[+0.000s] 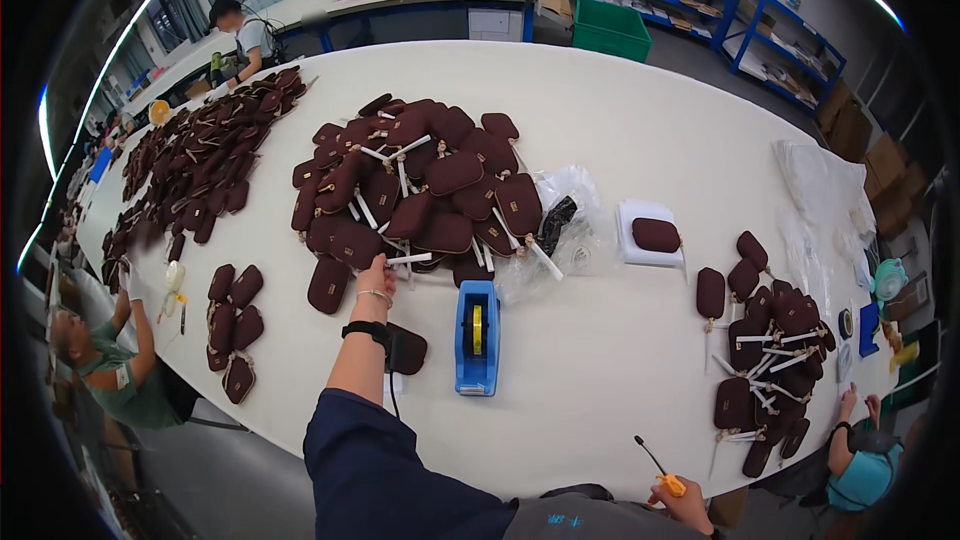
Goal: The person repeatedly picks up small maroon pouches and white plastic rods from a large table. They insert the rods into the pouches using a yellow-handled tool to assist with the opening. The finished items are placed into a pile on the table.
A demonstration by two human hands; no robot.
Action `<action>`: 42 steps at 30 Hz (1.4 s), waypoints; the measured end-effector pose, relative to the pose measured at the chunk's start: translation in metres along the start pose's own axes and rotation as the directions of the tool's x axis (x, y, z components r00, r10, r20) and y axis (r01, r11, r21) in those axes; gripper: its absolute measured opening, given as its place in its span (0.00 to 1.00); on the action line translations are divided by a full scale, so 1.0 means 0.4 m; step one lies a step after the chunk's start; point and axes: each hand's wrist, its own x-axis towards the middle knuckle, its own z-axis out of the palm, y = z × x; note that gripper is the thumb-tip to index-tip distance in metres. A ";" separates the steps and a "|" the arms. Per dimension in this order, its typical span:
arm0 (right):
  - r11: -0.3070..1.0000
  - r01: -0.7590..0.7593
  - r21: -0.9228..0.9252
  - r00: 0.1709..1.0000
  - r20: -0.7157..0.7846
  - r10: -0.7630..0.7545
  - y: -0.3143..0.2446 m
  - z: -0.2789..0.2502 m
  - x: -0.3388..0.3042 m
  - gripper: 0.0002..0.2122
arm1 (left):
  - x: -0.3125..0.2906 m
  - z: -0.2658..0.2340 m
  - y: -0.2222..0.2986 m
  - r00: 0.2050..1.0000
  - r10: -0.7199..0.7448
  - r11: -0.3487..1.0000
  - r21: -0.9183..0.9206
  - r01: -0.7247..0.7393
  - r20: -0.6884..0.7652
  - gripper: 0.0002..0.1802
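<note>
My left hand reaches to the near edge of a big heap of maroon zip pouches. Its fingers close on the lower end of one maroon pouch, beside a white paper tag strip; the fingertips are partly hidden. Close to my body, my right hand grips an orange-handled screwdriver, its dark shaft pointing up and left. Under my left forearm lies another dark pouch, partly covering a white piece. To the right of that arm stands a blue tape dispenser with a yellow-cored roll.
A single pouch rests on a white pad. More pouches form a right-hand pile, a small left group and a long far-left heap. Clear plastic bags touch the central heap. Co-workers sit around the white table.
</note>
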 end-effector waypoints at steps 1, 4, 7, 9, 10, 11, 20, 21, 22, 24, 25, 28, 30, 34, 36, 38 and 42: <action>0.999 0.044 0.026 0.999 0.005 -0.044 0.017 0.000 0.005 0.10 | -0.020 -0.004 0.011 0.994 -0.014 0.994 -0.111 0.026 0.108 0.11; 0.982 0.179 0.066 0.983 0.029 -0.181 0.058 -0.009 0.015 0.10 | -0.110 -0.022 0.044 0.962 0.023 0.914 -0.395 0.090 0.272 0.09; 0.961 0.273 0.034 0.959 0.069 -0.275 0.045 -0.033 0.001 0.11 | -0.230 -0.087 0.073 0.913 0.119 0.944 -0.329 0.017 0.389 0.06; 0.953 0.304 0.005 0.949 0.084 -0.304 -0.007 -0.040 -0.025 0.11 | -0.347 -0.148 0.074 0.874 0.107 0.967 -0.256 0.020 0.474 0.07; 0.950 0.311 -0.003 0.944 0.115 -0.309 -0.033 -0.043 -0.034 0.12 | -0.424 -0.182 0.070 0.847 0.106 0.984 -0.176 -0.015 0.521 0.08; 0.948 0.318 -0.014 0.937 0.157 -0.312 -0.058 -0.043 -0.044 0.12 | -0.491 -0.231 0.054 0.830 0.118 0.989 -0.142 -0.047 0.546 0.09; 0.693 0.618 -0.372 0.705 0.653 -0.278 -0.112 0.004 -0.075 0.23 | -1.084 -0.585 -0.366 0.903 0.046 0.758 0.574 -0.310 0.428 0.20; 0.642 0.648 -0.410 0.672 0.705 -0.227 -0.118 0.019 -0.092 0.24 | -1.137 -0.628 -0.446 0.914 0.016 0.687 0.659 -0.305 0.406 0.19; 0.589 0.678 -0.441 0.638 0.751 -0.172 -0.111 0.031 -0.106 0.24 | -1.187 -0.665 -0.527 0.924 -0.015 0.609 0.737 -0.294 0.381 0.20; 0.360 0.779 -0.514 0.584 0.803 -0.117 -0.060 0.071 -0.076 0.25 | -1.274 -0.704 -0.685 0.934 -0.016 0.448 0.838 -0.312 0.357 0.18; 0.236 0.823 -0.517 0.555 0.820 -0.139 -0.030 0.097 -0.064 0.25 | -1.290 -0.746 -0.806 0.903 0.085 0.390 0.820 -0.418 0.420 0.17; 0.078 0.889 -0.452 0.458 0.877 -0.144 0.027 0.140 -0.065 0.24 | -1.363 -0.738 -0.971 0.938 -0.043 0.130 0.933 -0.336 0.344 0.13; 0.041 0.930 -0.365 0.366 0.930 -0.028 0.040 0.144 -0.107 0.24 | -1.374 -0.733 -1.027 0.854 -0.068 -0.169 0.838 -0.519 0.516 0.11; -0.071 0.870 -0.488 0.455 0.849 -0.270 0.042 0.153 -0.022 0.22 | -1.405 -0.669 -1.011 0.672 -0.228 -0.551 0.476 -0.686 0.705 0.08; 0.017 0.860 -0.509 0.509 0.857 -0.080 0.034 0.132 -0.064 0.20 | -1.406 -0.635 -0.991 0.557 -0.238 -0.552 0.361 -0.751 0.796 0.08; 0.109 0.836 -0.537 0.523 0.841 0.136 -0.004 0.089 -0.110 0.20 | -1.409 -0.611 -0.976 0.464 -0.248 -0.547 0.273 -0.791 0.850 0.08; 0.171 0.836 -0.521 0.529 0.848 -0.001 0.045 -0.045 -0.025 0.25 | -1.382 -0.495 -0.901 0.372 -0.259 -0.584 0.163 -0.796 0.891 0.07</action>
